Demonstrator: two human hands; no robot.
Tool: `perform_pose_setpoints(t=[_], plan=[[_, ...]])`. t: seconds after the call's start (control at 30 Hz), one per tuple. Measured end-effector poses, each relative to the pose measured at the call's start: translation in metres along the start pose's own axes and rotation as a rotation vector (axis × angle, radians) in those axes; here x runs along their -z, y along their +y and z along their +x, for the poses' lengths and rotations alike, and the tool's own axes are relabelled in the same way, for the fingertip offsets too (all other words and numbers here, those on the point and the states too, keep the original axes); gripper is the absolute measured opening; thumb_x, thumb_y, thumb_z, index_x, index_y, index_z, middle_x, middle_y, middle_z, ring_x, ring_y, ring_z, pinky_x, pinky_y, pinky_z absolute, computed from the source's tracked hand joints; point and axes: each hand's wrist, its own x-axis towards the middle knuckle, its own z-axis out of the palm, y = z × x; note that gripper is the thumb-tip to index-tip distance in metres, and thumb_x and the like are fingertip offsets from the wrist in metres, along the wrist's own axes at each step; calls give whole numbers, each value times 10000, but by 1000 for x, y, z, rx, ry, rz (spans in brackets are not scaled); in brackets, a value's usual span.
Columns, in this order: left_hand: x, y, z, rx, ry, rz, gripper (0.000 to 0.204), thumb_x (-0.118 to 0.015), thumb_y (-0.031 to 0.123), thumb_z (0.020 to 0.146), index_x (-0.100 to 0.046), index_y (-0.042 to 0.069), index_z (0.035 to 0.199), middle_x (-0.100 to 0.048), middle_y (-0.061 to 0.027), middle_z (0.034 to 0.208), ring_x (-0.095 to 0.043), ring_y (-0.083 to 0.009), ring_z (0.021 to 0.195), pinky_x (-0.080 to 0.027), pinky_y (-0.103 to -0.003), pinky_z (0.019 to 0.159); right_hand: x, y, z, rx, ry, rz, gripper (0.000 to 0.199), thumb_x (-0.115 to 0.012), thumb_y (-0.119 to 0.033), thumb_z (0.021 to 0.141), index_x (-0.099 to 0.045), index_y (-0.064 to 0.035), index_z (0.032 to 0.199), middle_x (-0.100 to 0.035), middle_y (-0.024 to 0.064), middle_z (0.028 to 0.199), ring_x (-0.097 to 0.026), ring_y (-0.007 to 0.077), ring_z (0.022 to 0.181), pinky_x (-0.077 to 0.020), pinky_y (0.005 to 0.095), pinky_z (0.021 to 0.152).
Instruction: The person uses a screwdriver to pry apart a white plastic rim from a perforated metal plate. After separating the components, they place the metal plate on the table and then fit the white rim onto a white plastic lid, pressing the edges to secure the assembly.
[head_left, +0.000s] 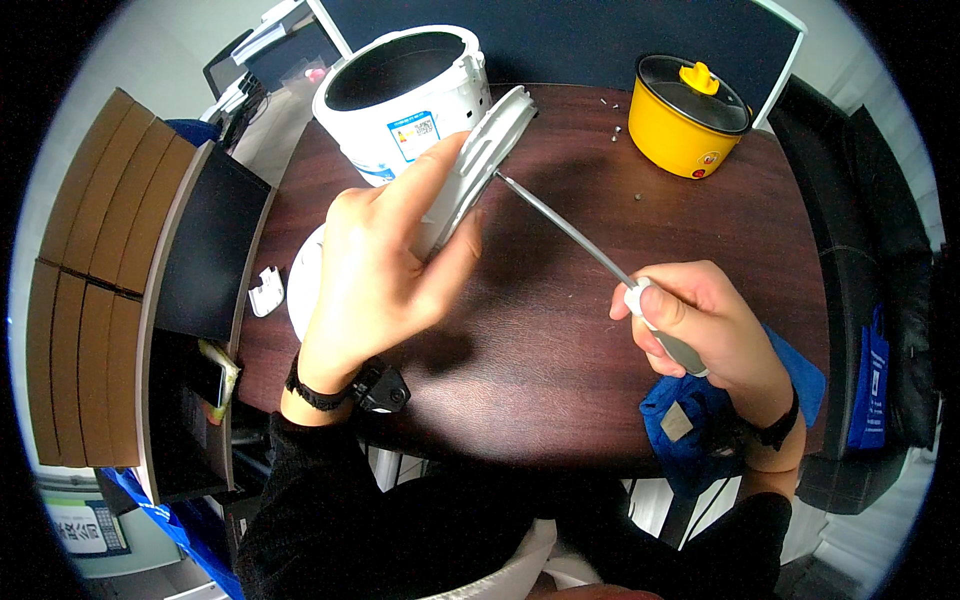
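Note:
My left hand grips a white plastic panel with a raised, ribbed edge, holding it tilted above the table. In my right hand is a screwdriver with a long metal shaft and a grey and white handle. Its tip meets the edge of the panel, or lies very near it. Behind the panel stands a white rice cooker body without a lid, dark inside and labelled on its side. A rounded white part lies partly hidden behind my left wrist.
A yellow electric pot with a dark lid stands at the far right, near several small screws. A small white plastic piece lies at the left table edge. Blue cloth sits below my right wrist; cardboard boxes stand left.

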Motion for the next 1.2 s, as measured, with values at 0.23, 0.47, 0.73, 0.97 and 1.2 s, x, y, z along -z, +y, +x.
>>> perform_pose_setpoints(t=[0.23,0.47,0.73,0.97,1.2], plan=[[0,0,1,-17,8,18,472,-666,47,762,-575,-49,1215,-667,-220,781,-686,-334,645,-525,-352,574,2,3,0,-6,-34,50,329,-524,-305,1009,-597,14,969,-515,5,626,-451,56,487,-337,204,442],[1,2,1,-2,5,0,477,-667,44,756,-576,-54,1213,-664,-208,755,-679,-317,605,-515,-338,553,4,3,-1,-28,-77,137,339,-524,-307,1009,-593,25,992,-517,10,635,-450,62,477,-336,212,431],[1,-1,0,-48,25,18,484,-669,44,750,-577,-54,1215,-656,-194,732,-666,-288,558,-498,-324,527,6,6,0,-32,-129,192,350,-519,-314,1011,-590,28,1002,-529,19,643,-445,69,462,-327,221,412],[-1,-2,0,-41,38,-22,486,-670,41,750,-576,-58,1216,-656,-186,724,-667,-263,545,-493,-311,517,9,8,1,-57,-167,258,369,-525,-332,1004,-584,33,1012,-535,28,651,-428,73,451,-323,228,405],[-6,-6,-2,-60,135,-127,471,-680,45,769,-582,-57,1218,-699,-184,790,-714,-223,629,-526,-272,565,17,8,1,-139,-335,460,432,-513,-383,1000,-588,41,1026,-514,24,626,-417,69,446,-317,216,404]])
